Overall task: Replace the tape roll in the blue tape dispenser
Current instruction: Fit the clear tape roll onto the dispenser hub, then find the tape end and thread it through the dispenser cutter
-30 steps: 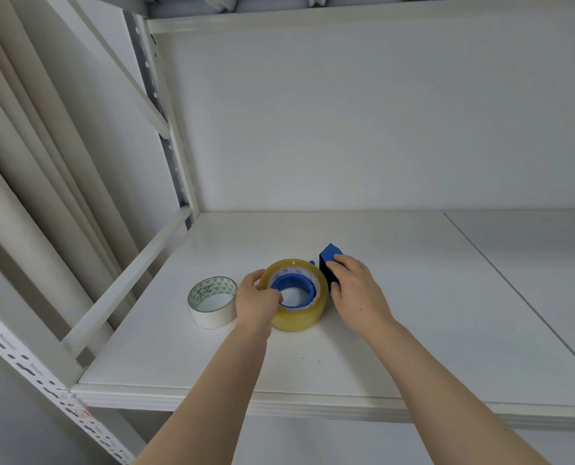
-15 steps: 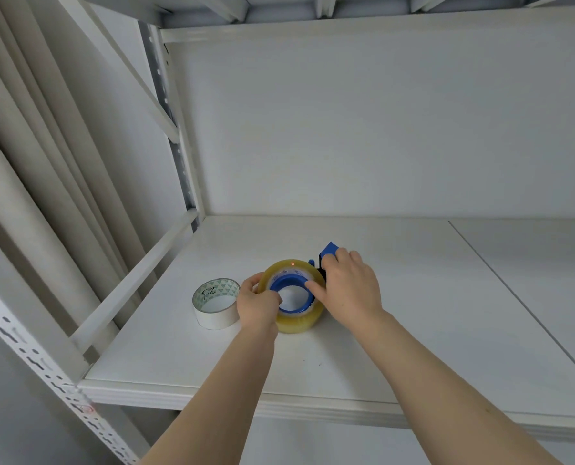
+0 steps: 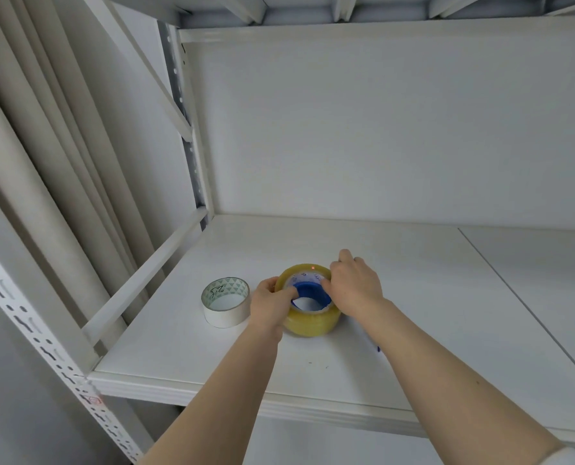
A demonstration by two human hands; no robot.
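A thick yellowish tape roll (image 3: 312, 322) lies flat on the white shelf (image 3: 413, 313), with the blue tape dispenser's hub (image 3: 307, 290) showing inside its core. My left hand (image 3: 271, 305) grips the roll's left side, thumb at the blue hub. My right hand (image 3: 354, 285) covers the roll's right side and the rest of the dispenser, fingers pressed on the hub. A thinner white tape roll (image 3: 225, 302) with a green-patterned core lies just left of my left hand.
A slanted white rail (image 3: 138, 280) and a perforated upright post (image 3: 44, 347) bound the shelf on the left. The white back wall (image 3: 380, 129) closes the rear. A seam (image 3: 514, 286) splits the shelf board at the right.
My right hand has slid left from the dispenser's blue handle onto the roll's right side, hiding the handle. My left hand stays on the roll. The camera has tilted up slightly.
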